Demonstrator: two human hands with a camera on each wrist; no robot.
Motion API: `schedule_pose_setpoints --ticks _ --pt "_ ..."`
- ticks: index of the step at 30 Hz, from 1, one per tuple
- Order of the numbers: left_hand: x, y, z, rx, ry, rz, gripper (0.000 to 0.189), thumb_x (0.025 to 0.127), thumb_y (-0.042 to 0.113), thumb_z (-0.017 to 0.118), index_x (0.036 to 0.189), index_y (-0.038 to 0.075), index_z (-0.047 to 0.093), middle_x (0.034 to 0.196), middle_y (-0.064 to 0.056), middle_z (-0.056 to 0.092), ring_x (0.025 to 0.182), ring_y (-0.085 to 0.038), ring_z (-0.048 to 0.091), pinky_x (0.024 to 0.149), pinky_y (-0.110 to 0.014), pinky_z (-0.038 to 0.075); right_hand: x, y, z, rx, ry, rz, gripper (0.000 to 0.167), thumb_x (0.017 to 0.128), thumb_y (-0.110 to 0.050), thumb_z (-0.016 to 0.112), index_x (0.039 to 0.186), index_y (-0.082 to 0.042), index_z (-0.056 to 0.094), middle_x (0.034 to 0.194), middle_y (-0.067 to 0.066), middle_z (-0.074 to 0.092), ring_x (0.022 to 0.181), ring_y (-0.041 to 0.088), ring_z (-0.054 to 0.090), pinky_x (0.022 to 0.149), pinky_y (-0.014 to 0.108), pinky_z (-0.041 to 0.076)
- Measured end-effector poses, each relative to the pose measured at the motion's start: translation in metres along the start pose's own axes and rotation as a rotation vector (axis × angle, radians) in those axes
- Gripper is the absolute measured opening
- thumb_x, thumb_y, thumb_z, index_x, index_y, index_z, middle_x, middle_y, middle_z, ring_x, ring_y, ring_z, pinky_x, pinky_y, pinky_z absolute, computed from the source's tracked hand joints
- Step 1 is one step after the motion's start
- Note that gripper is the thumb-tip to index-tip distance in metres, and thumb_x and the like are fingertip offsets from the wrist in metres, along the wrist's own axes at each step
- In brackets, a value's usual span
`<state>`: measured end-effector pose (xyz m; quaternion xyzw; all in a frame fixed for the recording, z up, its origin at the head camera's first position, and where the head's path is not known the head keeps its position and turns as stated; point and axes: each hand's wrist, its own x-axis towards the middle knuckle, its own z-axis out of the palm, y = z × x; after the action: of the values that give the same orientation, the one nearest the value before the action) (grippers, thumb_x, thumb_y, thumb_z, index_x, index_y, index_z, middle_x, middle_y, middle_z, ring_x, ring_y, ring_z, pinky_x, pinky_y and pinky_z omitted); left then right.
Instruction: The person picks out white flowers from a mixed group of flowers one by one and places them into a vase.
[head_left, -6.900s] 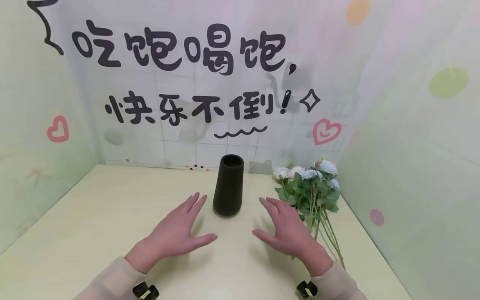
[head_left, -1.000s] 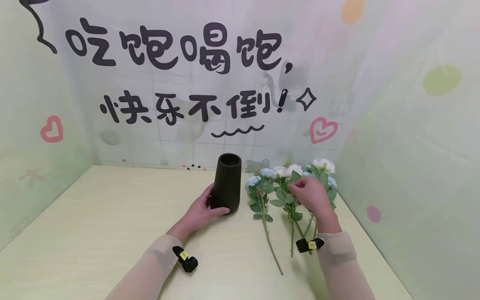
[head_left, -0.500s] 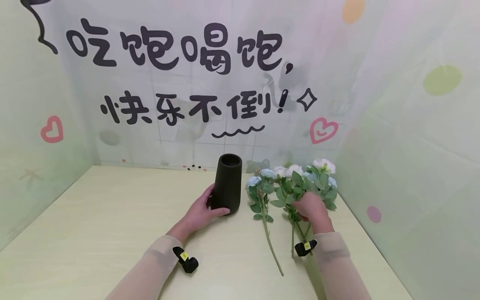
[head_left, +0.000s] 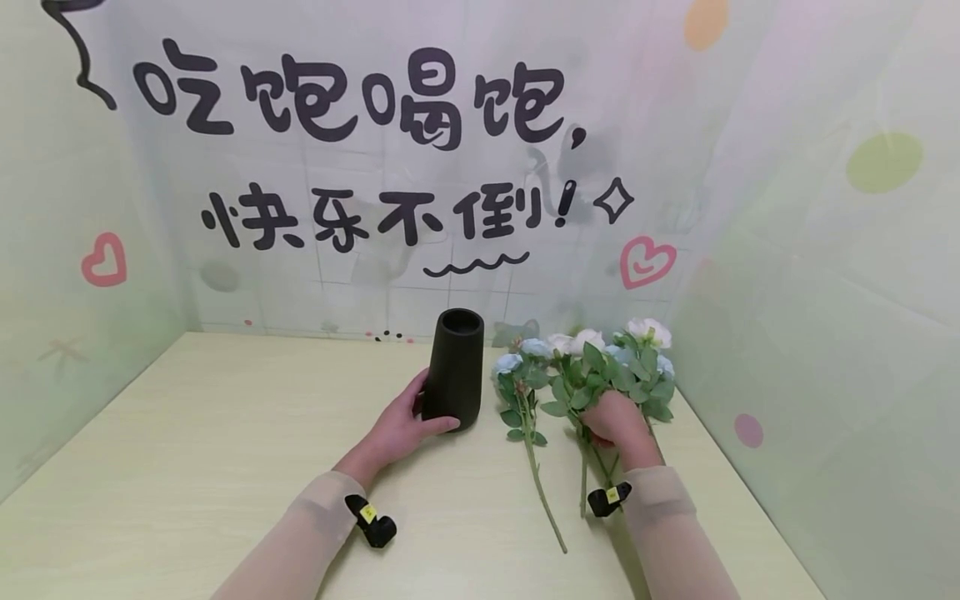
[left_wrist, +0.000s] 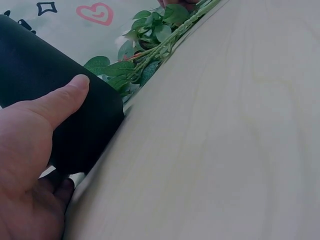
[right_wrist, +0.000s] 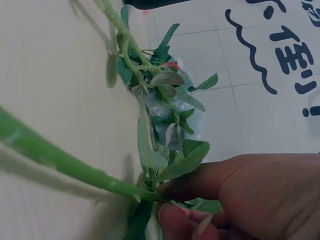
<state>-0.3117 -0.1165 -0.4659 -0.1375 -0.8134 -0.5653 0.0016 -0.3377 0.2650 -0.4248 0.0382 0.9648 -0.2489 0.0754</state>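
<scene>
A tall black vase (head_left: 455, 367) stands upright near the middle of the table. My left hand (head_left: 401, 429) grips its lower part from the left, thumb across the front, as the left wrist view also shows. To the right, my right hand (head_left: 618, 421) is in among the leafy stems of the flower bunch. In the right wrist view, its thumb and finger pinch a green flower stem (right_wrist: 75, 167) close to the leaves. White flowers (head_left: 648, 332) and pale blue ones top the bunch. A separate blue flower (head_left: 507, 363) lies between vase and bunch, its stem pointing toward me.
The pale wooden table (head_left: 225, 467) is closed in by a printed backdrop (head_left: 360, 167) behind and side walls left and right. The right wall (head_left: 825, 350) runs close beside the flowers. A small black camera sits on each wrist.
Since the first frame, my left hand has taken hold of the vase and one blue flower lies apart. Over the last second, my right hand has moved down from the leaves onto the stems.
</scene>
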Motion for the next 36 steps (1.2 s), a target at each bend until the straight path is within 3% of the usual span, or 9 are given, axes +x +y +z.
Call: schedule_pose_setpoints --ticks 4,9,16,23,27,30,36 --pt "0.000 0.000 0.000 -0.002 -0.002 -0.004 0.098 0.094 0.033 0.090 0.173 0.024 0.032 0.167 -0.014 0.051 0.148 -0.039 0.056 0.127 -0.064 0.036 -0.018 -0.015 -0.008 0.035 0.030 -0.019 0.041 0.099 -0.012 0.054 0.058 -0.013 0.059 0.049 0.000 0.053 0.046 0.016 0.051 0.057 0.031 0.045" --pt "0.000 -0.001 0.000 -0.001 -0.002 -0.006 0.099 0.094 0.034 0.090 0.173 0.024 0.032 0.167 -0.014 0.051 0.148 -0.039 0.056 0.127 -0.064 0.036 -0.029 -0.024 -0.014 0.082 0.089 -0.048 0.036 0.100 -0.011 0.054 0.066 -0.007 0.066 0.057 0.004 0.065 0.056 0.022 0.068 0.065 0.033 0.054" --pt "-0.001 0.000 0.001 0.007 -0.001 -0.001 0.099 0.094 0.034 0.090 0.173 0.022 0.032 0.166 -0.015 0.052 0.147 -0.039 0.056 0.127 -0.063 0.037 -0.035 -0.029 -0.021 0.109 0.111 -0.081 0.048 0.108 -0.016 0.057 0.059 -0.013 0.055 0.060 0.004 0.067 0.067 0.032 0.076 0.082 0.047 0.062" --pt "-0.001 0.000 0.000 -0.005 -0.002 0.005 0.097 0.095 0.032 0.090 0.172 0.024 0.032 0.166 -0.013 0.052 0.147 -0.038 0.057 0.128 -0.063 0.036 -0.038 -0.035 -0.029 0.183 0.117 -0.078 0.046 0.113 -0.020 0.057 0.068 -0.012 0.054 0.071 0.006 0.068 0.067 0.023 0.069 0.072 0.044 0.062" --pt "0.000 0.000 0.000 -0.010 0.001 0.003 0.097 0.094 0.031 0.090 0.172 0.025 0.033 0.166 -0.013 0.052 0.147 -0.038 0.057 0.128 -0.061 0.035 -0.041 -0.037 -0.033 0.265 0.083 -0.080 0.033 0.115 -0.019 0.053 0.094 0.000 0.069 0.087 0.010 0.071 0.071 0.021 0.065 0.070 0.043 0.059" --pt "0.000 -0.001 0.000 -0.010 0.002 0.005 0.097 0.094 0.031 0.090 0.172 0.024 0.033 0.167 -0.012 0.051 0.146 -0.038 0.057 0.127 -0.061 0.037 -0.042 -0.038 -0.037 0.320 0.065 -0.108 0.031 0.115 -0.015 0.050 0.112 0.007 0.072 0.088 0.011 0.072 0.071 0.019 0.062 0.067 0.038 0.056" --pt "-0.001 0.000 0.000 -0.007 -0.004 0.015 0.097 0.095 0.032 0.089 0.173 0.022 0.032 0.167 -0.013 0.050 0.146 -0.039 0.057 0.126 -0.063 0.038 -0.040 -0.038 -0.039 0.364 0.083 -0.170 0.028 0.112 -0.010 0.051 0.106 0.006 0.073 0.077 0.007 0.069 0.066 0.015 0.058 0.063 0.032 0.052"
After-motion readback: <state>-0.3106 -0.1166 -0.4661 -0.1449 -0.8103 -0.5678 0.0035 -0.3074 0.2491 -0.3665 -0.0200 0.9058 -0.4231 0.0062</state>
